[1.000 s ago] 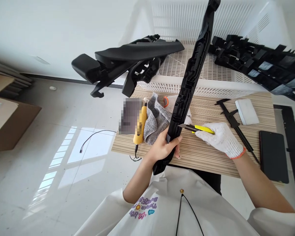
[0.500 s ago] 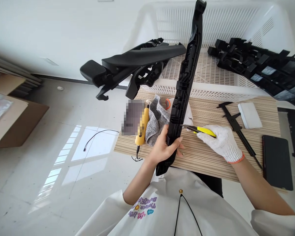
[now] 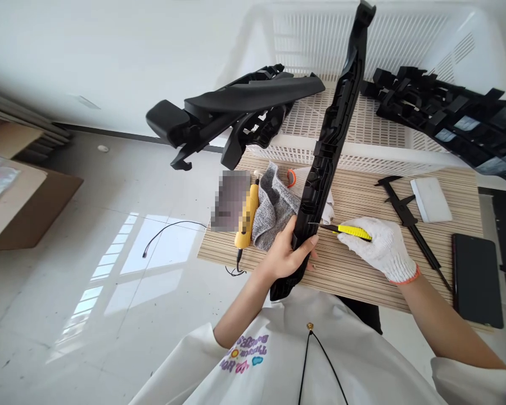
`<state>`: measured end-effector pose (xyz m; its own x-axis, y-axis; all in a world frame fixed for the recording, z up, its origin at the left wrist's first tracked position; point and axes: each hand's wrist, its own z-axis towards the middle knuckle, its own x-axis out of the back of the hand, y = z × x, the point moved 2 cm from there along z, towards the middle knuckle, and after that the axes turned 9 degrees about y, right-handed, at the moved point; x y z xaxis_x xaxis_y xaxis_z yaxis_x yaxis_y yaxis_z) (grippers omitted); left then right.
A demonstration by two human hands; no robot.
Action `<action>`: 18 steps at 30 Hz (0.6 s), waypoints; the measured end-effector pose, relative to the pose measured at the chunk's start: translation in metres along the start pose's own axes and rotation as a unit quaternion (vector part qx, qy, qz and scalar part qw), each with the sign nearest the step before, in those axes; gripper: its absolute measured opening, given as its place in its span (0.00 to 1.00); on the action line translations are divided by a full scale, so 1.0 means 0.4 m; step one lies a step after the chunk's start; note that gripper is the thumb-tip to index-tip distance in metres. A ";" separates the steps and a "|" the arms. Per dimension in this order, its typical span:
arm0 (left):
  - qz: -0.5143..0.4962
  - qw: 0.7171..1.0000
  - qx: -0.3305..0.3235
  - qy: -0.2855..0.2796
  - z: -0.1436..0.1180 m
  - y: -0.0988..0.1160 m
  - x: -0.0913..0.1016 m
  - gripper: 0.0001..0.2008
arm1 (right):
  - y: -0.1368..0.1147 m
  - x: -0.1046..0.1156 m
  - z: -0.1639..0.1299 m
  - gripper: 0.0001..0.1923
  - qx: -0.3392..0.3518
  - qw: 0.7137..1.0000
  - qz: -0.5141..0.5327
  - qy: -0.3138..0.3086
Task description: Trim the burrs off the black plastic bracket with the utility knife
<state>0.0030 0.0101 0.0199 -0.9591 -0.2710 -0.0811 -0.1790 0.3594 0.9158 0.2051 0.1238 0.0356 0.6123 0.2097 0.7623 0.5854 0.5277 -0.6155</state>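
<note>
Your bare left hand [image 3: 284, 256] stays clamped around the lower part of the long black strip [image 3: 326, 149], which has tipped back rightward since half a second ago. Your gloved right hand [image 3: 382, 247] grips the yellow knife [image 3: 346, 229], blade tip touching the strip's edge. On the table [image 3: 354, 264] lie a grey cloth [image 3: 274, 205], a yellow tool [image 3: 247, 216], calipers [image 3: 407, 219] and a phone [image 3: 476, 278]. Behind, the white basket [image 3: 362, 154] holds black moulded parts [image 3: 447, 121].
</note>
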 end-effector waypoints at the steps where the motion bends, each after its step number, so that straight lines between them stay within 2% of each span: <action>1: 0.000 1.000 0.003 -0.001 0.000 0.000 0.000 0.22 | 0.001 0.001 0.001 0.15 0.001 1.000 0.003 -0.001; 5: 0.005 1.000 0.005 -0.010 0.000 -0.003 -0.002 0.20 | 0.004 0.005 0.002 0.15 0.011 1.000 0.019 -0.005; 9: 0.019 1.000 -0.014 -0.011 0.002 -0.005 0.000 0.18 | 0.007 0.012 -0.001 0.15 0.016 1.000 0.010 0.017; 13: 0.034 0.999 -0.031 -0.014 0.002 0.000 0.003 0.17 | 0.006 0.014 -0.005 0.16 0.022 1.000 -0.002 0.005; 18: 0.014 1.000 -0.024 0.011 0.003 0.005 0.003 0.16 | 0.002 0.017 -0.005 0.16 0.034 0.999 -0.003 0.001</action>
<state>0.0014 0.0115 0.0213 -0.9585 -0.2813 -0.0471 -0.1412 0.3243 0.9354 0.2108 0.1239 0.0398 0.6108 0.2047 0.7648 0.5508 0.5840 -0.5962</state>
